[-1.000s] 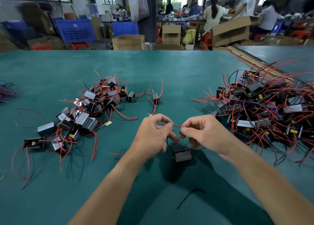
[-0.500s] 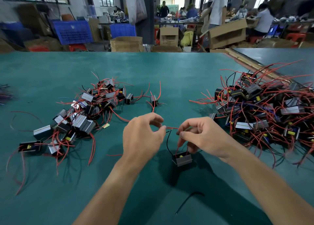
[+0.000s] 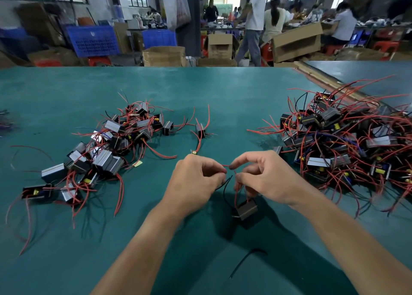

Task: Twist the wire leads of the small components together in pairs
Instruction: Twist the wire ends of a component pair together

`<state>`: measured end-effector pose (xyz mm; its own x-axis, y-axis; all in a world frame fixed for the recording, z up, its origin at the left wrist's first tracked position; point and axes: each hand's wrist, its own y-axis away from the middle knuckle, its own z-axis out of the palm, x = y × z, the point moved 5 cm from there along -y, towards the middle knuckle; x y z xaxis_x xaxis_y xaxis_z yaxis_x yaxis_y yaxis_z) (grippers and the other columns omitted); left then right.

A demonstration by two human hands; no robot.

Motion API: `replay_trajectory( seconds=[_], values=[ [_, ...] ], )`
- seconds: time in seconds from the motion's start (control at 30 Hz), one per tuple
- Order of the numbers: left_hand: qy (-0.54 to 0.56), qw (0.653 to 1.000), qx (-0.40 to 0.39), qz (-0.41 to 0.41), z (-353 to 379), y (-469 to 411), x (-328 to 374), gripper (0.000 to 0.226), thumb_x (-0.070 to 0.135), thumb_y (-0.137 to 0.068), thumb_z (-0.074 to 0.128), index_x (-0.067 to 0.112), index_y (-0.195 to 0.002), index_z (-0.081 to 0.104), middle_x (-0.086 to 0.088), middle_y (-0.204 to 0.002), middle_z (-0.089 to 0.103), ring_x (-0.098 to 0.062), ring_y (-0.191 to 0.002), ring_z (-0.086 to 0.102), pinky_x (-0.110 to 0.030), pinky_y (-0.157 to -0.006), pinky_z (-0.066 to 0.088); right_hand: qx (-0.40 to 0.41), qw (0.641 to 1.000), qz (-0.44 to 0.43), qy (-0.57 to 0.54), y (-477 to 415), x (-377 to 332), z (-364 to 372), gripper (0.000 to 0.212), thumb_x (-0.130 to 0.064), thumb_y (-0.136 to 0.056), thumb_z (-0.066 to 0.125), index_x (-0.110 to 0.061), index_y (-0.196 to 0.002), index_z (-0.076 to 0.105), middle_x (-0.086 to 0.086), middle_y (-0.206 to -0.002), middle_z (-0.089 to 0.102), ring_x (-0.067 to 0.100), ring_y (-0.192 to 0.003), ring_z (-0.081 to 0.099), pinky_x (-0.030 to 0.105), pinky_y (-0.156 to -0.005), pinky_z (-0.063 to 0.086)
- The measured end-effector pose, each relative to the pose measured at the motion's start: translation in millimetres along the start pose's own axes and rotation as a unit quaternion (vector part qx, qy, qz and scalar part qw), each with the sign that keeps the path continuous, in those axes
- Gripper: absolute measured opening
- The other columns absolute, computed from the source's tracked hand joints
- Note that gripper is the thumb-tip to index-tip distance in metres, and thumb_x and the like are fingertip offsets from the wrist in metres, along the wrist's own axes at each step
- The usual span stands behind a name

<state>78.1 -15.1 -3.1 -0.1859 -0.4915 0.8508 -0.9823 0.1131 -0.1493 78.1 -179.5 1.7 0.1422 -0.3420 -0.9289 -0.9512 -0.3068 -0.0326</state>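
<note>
A small black and silver component (image 3: 247, 210) hangs just above the green table (image 3: 223, 89) by its red leads (image 3: 236, 194). My left hand (image 3: 196, 181) and my right hand (image 3: 265, 178) face each other above it, each pinching a red lead (image 3: 225, 166) that runs between their fingertips. A black lead (image 3: 225, 182) curves down between the hands. A pile of similar components (image 3: 107, 152) with red wires lies to the left. A larger pile (image 3: 343, 143) lies to the right.
One lone component (image 3: 200, 130) lies beyond my hands. A loose black wire (image 3: 247, 261) lies near the front between my forearms. Cardboard boxes (image 3: 163, 56), blue crates (image 3: 93, 40) and several people stand beyond the table's far edge.
My hands have come closer together and worked the red lead between their fingertips. The component has tilted and swung slightly under the right hand.
</note>
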Motion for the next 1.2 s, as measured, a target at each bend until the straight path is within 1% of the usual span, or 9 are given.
replay_trajectory(
  seconds=[0.17,0.3,0.47,0.6,0.73,0.83,0.9,1.03,1.2],
  values=[
    [0.043,0.999,-0.016,-0.017,2,0,-2,0.017,0.015,-0.089,0.068,0.032,-0.088,0.072,0.006,-0.069,0.074,-0.008,-0.058,0.06,-0.036,-0.067,0.058,0.004,1.0,0.008,-0.012,0,-1,1,0.015,0.001,-0.089,0.063,-0.012,-0.095,0.066,0.009,-0.069,0.074,0.014,-0.044,0.053,0.022,-0.048,0.048],
    [0.077,0.997,-0.022,-0.011,5,1,-1,0.029,0.012,-0.089,0.067,0.034,-0.108,0.066,0.004,-0.07,0.074,-0.009,-0.052,0.059,-0.027,-0.058,0.052,0.008,1.0,0.017,-0.012,0,0,1,0.011,0.0,-0.089,0.064,-0.008,-0.096,0.066,0.007,-0.07,0.075,0.012,-0.044,0.053,0.023,-0.048,0.05],
    [0.042,0.999,0.008,0.032,4,3,7,0.039,0.012,-0.088,0.068,0.049,-0.1,0.064,0.005,-0.078,0.072,-0.031,-0.058,0.061,-0.037,-0.058,0.055,0.014,0.999,0.04,-0.031,1,-1,-1,0.008,-0.001,-0.089,0.066,-0.004,-0.097,0.067,0.007,-0.07,0.075,0.01,-0.044,0.052,0.02,-0.047,0.047],
    [-0.004,0.998,0.015,0.064,4,3,10,0.032,0.013,-0.089,0.065,0.042,-0.104,0.069,0.014,-0.077,0.069,-0.029,-0.06,0.063,-0.04,-0.061,0.057,0.011,0.999,0.037,-0.025,1,-2,-1,0.009,-0.001,-0.089,0.066,-0.004,-0.098,0.068,0.007,-0.071,0.075,0.01,-0.045,0.052,0.02,-0.049,0.048],
    [-0.011,0.998,0.023,0.061,1,4,10,0.032,0.01,-0.093,0.058,0.038,-0.104,0.07,0.014,-0.074,0.066,-0.024,-0.054,0.061,-0.039,-0.058,0.057,0.009,0.999,0.032,-0.026,2,-3,0,0.011,-0.002,-0.089,0.067,-0.007,-0.098,0.067,0.009,-0.073,0.075,0.01,-0.045,0.052,0.02,-0.048,0.047],
    [0.028,0.999,0.016,0.034,2,5,11,0.031,0.009,-0.094,0.058,0.037,-0.093,0.072,0.007,-0.075,0.066,-0.012,-0.048,0.058,-0.038,-0.058,0.058,0.009,0.999,0.031,-0.029,1,-2,1,0.01,-0.002,-0.089,0.067,-0.01,-0.095,0.067,0.007,-0.072,0.075,0.01,-0.047,0.053,0.02,-0.049,0.048],
    [0.054,0.998,0.008,0.017,3,5,12,0.032,0.006,-0.094,0.058,0.035,-0.084,0.07,0.006,-0.074,0.066,-0.01,-0.046,0.06,-0.027,-0.052,0.05,0.006,0.999,0.025,-0.027,1,-1,1,0.009,-0.002,-0.089,0.067,-0.01,-0.093,0.068,0.006,-0.072,0.076,0.011,-0.054,0.056,0.021,-0.051,0.051],
    [0.146,0.989,-0.012,-0.007,4,5,15,0.027,-0.004,-0.091,0.057,0.017,-0.083,0.071,-0.002,-0.071,0.065,-0.01,-0.044,0.055,-0.017,-0.049,0.048,0.01,1.0,-0.012,-0.003,1,-3,-3,0.009,-0.001,-0.083,0.074,-0.009,-0.088,0.072,0.0,-0.072,0.073,0.006,-0.054,0.056,0.02,-0.053,0.051],
    [0.191,0.98,-0.04,-0.026,7,6,15,0.024,-0.008,-0.089,0.059,0.013,-0.086,0.07,-0.003,-0.07,0.065,-0.015,-0.044,0.057,-0.021,-0.049,0.05,0.02,0.999,-0.028,0.004,0,-4,-5,0.014,0.0,-0.081,0.076,-0.013,-0.08,0.072,-0.005,-0.069,0.07,0.005,-0.054,0.055,0.023,-0.054,0.05]
  ],
)
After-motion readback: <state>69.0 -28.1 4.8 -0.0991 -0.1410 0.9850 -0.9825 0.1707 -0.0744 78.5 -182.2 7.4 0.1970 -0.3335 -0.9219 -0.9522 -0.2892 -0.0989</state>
